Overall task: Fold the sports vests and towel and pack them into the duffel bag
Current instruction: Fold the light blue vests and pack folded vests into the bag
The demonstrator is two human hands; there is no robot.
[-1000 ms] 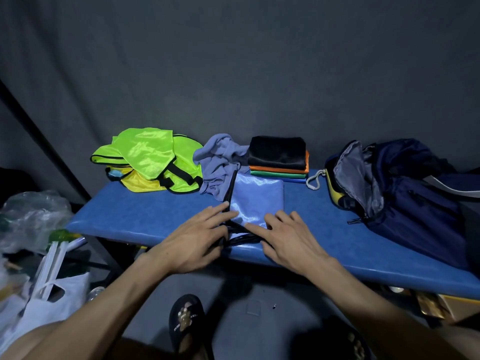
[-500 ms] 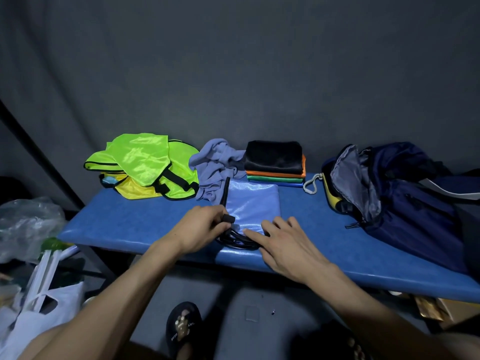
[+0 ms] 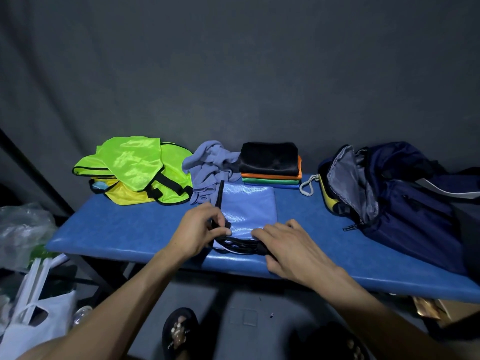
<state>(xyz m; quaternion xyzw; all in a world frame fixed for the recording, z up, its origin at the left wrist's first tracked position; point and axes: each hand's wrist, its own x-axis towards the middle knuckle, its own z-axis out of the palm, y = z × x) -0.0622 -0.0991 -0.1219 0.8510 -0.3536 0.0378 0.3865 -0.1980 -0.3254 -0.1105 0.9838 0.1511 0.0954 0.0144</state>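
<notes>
Right now a light blue vest point(image 3: 248, 206) lies flat near the front edge of the blue bench point(image 3: 130, 229), folded into a rectangle, with its black straps point(image 3: 239, 244) bunched at the near end. The left hand point(image 3: 200, 229) has its fingers curled and pinches a black strap at the vest's near left corner. The right hand point(image 3: 283, 245) lies flat with fingers fairly straight, pressing on the straps and the vest's near right corner — the two hands are close but not touching.

Behind the vest, to the left, sits a crumpled grey-blue towel point(image 3: 210, 167), just touching the vest's far left corner. Beside the towel on the right stands a stack of folded vests point(image 3: 271, 167): black on top, then orange, green and blue below. Further left lies a loose heap of neon green and yellow vests point(image 3: 137, 170) with black trim.

On the right end of the bench the navy duffel bag point(image 3: 405, 203) rests with its mouth open towards the left, grey lining showing — a white cord loop point(image 3: 307, 184) hangs just beside it. Below the bench, at the left, are white plastic bags point(image 3: 31, 318), and a foot in a black sandal point(image 3: 179, 333) shows on the floor.
</notes>
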